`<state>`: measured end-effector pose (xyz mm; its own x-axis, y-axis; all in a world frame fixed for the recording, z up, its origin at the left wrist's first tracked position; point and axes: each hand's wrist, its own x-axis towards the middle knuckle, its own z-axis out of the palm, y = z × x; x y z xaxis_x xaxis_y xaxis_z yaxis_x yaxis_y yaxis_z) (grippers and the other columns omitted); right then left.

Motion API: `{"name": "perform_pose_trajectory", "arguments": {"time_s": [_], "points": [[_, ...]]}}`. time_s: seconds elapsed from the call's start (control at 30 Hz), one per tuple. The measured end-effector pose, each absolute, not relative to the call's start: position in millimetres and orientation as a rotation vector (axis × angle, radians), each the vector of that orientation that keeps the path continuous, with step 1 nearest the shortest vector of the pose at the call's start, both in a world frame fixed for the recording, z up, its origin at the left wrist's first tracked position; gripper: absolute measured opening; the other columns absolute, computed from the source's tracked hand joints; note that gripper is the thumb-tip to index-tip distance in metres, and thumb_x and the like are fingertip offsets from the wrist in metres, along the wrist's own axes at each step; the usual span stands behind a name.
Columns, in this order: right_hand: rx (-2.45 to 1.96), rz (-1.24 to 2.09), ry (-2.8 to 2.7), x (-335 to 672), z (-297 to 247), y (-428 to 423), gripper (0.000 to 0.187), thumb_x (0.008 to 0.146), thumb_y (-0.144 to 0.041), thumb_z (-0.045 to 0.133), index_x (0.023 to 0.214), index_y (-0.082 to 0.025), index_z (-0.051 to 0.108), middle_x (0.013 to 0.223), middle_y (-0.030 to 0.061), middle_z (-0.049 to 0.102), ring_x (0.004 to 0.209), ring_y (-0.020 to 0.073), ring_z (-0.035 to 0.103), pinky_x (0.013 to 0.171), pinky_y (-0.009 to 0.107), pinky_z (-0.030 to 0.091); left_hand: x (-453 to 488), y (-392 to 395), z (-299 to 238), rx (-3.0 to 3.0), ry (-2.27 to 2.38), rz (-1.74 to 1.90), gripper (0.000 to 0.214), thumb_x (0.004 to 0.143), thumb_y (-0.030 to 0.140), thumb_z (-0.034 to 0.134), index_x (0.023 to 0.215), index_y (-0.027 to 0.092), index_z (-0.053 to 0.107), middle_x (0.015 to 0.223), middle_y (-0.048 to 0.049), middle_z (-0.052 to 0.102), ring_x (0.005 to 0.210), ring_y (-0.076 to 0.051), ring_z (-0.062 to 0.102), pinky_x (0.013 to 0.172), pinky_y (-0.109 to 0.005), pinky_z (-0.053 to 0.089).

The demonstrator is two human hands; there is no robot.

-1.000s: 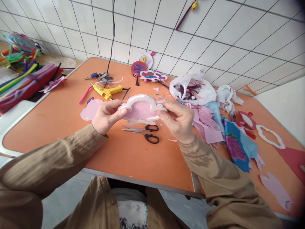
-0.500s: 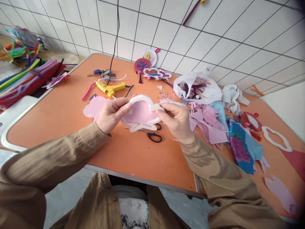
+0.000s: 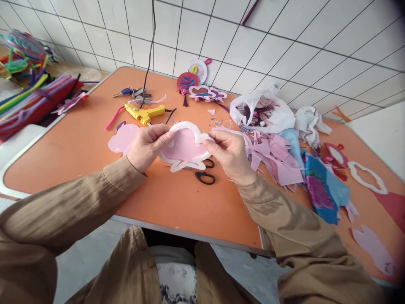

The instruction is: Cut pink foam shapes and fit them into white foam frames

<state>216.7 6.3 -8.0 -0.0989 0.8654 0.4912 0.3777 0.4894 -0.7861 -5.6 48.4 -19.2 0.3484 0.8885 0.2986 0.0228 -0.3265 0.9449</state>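
Both my hands hold a cloud-shaped craft piece (image 3: 184,146) above the orange table (image 3: 79,152): a pink foam sheet with a white foam outline along its edge. My left hand (image 3: 147,145) pinches its left side with thumb and fingers closed on the white rim. My right hand (image 3: 229,154) pinches the rim at the right end. Black-handled scissors (image 3: 204,174) lie on the table just below the piece, partly hidden by it. A second pink cloud cut-out (image 3: 122,139) lies flat behind my left hand.
A yellow glue gun (image 3: 144,113) with a black cord lies behind the hands. Pink scraps (image 3: 275,156), blue floral fabric (image 3: 322,190) and a white plastic bag (image 3: 261,112) fill the right. A white cloud outline (image 3: 367,177) lies far right. Coloured pipe cleaners (image 3: 31,103) are stacked left.
The piece has tilted so its pink face now shows more toward me and it sits lower, over the scissors. My right hand has slid inward along the white rim.
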Motion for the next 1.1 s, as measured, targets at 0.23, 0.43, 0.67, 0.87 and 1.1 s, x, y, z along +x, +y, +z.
{"name": "perform_pose_trajectory", "arguments": {"time_s": [0.23, 0.43, 0.67, 0.87, 1.1], "points": [[-1.067, 0.629, -1.647, 217.5, -24.8, 9.0, 0.015, 0.091, -0.031, 0.07, 0.084, -0.02, 0.076, 0.074, 0.0005, 0.071, 0.067, 0.0145, 0.064, 0.057, 0.027, 0.051, -7.0, 52.2, -23.5, 1.675, 0.864, 1.079, 0.053, 0.084, 0.07, 0.071, 0.08, 0.018, 0.073, 0.065, -0.0006, 0.062, 0.062, -0.016, 0.054, 0.057, -0.032, 0.04], [-0.985, 0.658, -1.593, 221.9, -50.1, 24.0, 0.022, 0.094, -0.042, 0.072, 0.08, -0.024, 0.075, 0.072, 0.0008, 0.072, 0.059, 0.0144, 0.064, 0.047, 0.027, 0.049, -4.3, 60.7, -34.4, 1.503, 0.827, 0.97, 0.047, 0.088, 0.062, 0.072, 0.081, 0.015, 0.07, 0.067, -0.0034, 0.065, 0.077, -0.023, 0.067, 0.075, -0.037, 0.055], [-0.962, 0.633, -1.521, 222.8, -49.4, 29.8, 0.032, 0.091, -0.051, 0.073, 0.074, -0.024, 0.072, 0.064, -0.0009, 0.064, 0.054, 0.0123, 0.057, 0.044, 0.026, 0.047, -2.5, 67.2, -29.1, 1.279, 0.813, 0.913, 0.054, 0.103, 0.061, 0.05, 0.09, 0.013, 0.068, 0.081, -0.0074, 0.072, 0.088, -0.031, 0.076, 0.086, -0.054, 0.06], [-0.984, 0.586, -1.452, 222.5, -37.4, 25.5, 0.027, 0.091, -0.047, 0.074, 0.077, -0.024, 0.073, 0.067, -0.0005, 0.064, 0.057, 0.0125, 0.057, 0.047, 0.026, 0.047, -3.8, 59.3, -25.5, 1.349, 0.739, 0.897, 0.048, 0.102, 0.054, 0.057, 0.111, 0.01, 0.072, 0.098, -0.0112, 0.079, 0.103, -0.038, 0.077, 0.088, -0.058, 0.062], [-0.969, 0.372, -1.401, 235.9, -32.4, 32.6, 0.025, 0.092, -0.04, 0.074, 0.075, -0.023, 0.072, 0.067, -0.0008, 0.061, 0.058, 0.0127, 0.055, 0.048, 0.027, 0.043, -5.5, 57.2, -30.7, 1.492, 0.702, 0.746, 0.041, 0.079, 0.047, 0.087, 0.099, 0.012, 0.08, 0.095, -0.0136, 0.081, 0.093, -0.036, 0.079, 0.09, -0.056, 0.066]]}}
